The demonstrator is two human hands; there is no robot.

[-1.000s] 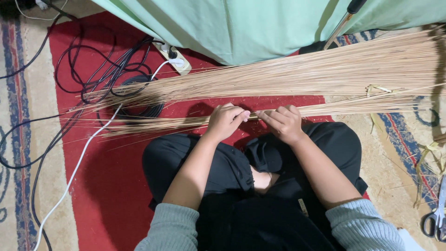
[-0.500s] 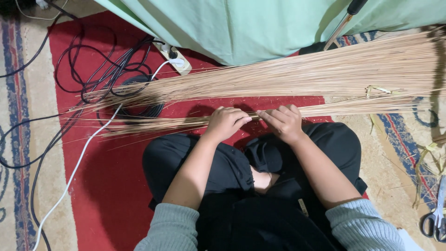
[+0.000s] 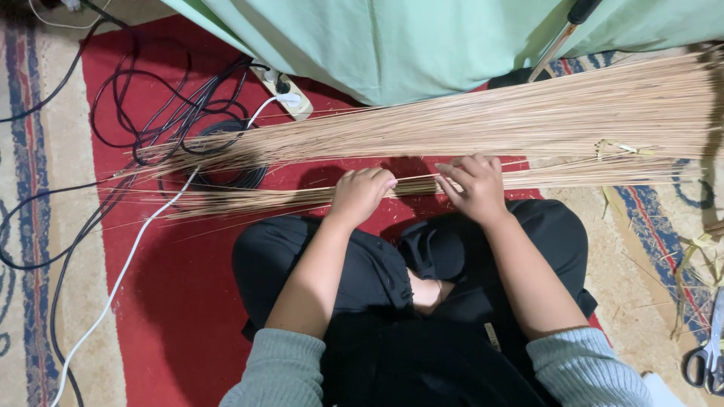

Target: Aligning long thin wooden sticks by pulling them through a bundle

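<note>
I sit cross-legged on the red rug (image 3: 173, 316), and my left hand (image 3: 360, 194) is curled narrow around the thin near bundle of pale broom sticks (image 3: 286, 197) that lies across the rug just beyond my knees. My right hand (image 3: 473, 185) sits at three o'clock from the left one, a short gap between them, its fingers (image 3: 460, 167) bent down and pinching the same thin bundle where it runs on toward the right. Just beyond that bundle, at twelve o'clock from my hands, lies the big sheaf of sticks (image 3: 528, 120), thick and fanned at the right edge and tapering to loose tips at the left. Past the sheaf hangs a green cloth (image 3: 422, 38), with a black-handled tool (image 3: 562, 34) leaning against it at one o'clock. At eleven o'clock a white power strip (image 3: 285, 92) lies on the rug, a white cable (image 3: 128, 260) running from it down toward seven o'clock, and a tangle of black cables (image 3: 151, 98) spreads at ten o'clock. At four o'clock, at the lower right corner, a pair of scissors (image 3: 707, 358) rests on the patterned carpet (image 3: 648, 301), with scraps of yellowish leaf strips (image 3: 690, 264) near it. My grey sleeves (image 3: 279, 369) are pushed up to the elbows over black trousers (image 3: 377, 264).
</note>
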